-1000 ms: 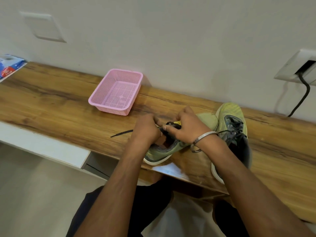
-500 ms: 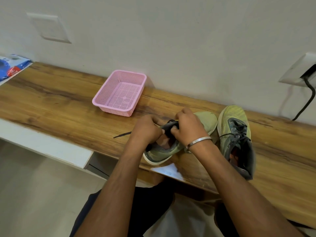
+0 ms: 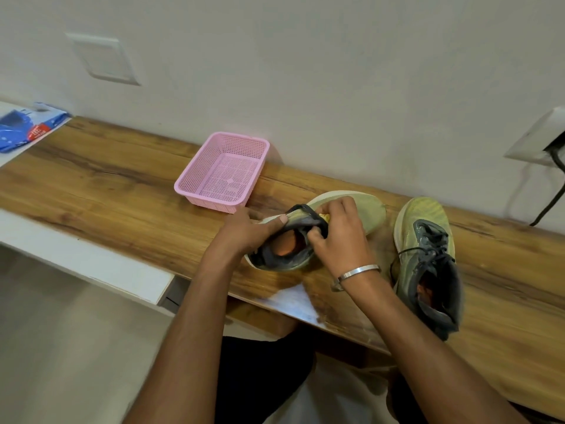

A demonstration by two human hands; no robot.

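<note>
Head view: your left hand (image 3: 243,232) holds the green shoe (image 3: 367,209) by its collar, thumb lying along the rim. Your right hand (image 3: 339,237) keeps its grip pinched on the shoe's tongue, beside the black lace (image 3: 301,208). The shoe lies near the tabletop's (image 3: 107,185) front edge, between the pink basket (image 3: 211,203) and the second shoe (image 3: 425,240).

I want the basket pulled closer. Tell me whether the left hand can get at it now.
Likely yes: the basket sits just beyond the left hand, nothing between, though that hand grips a shoe.
</note>
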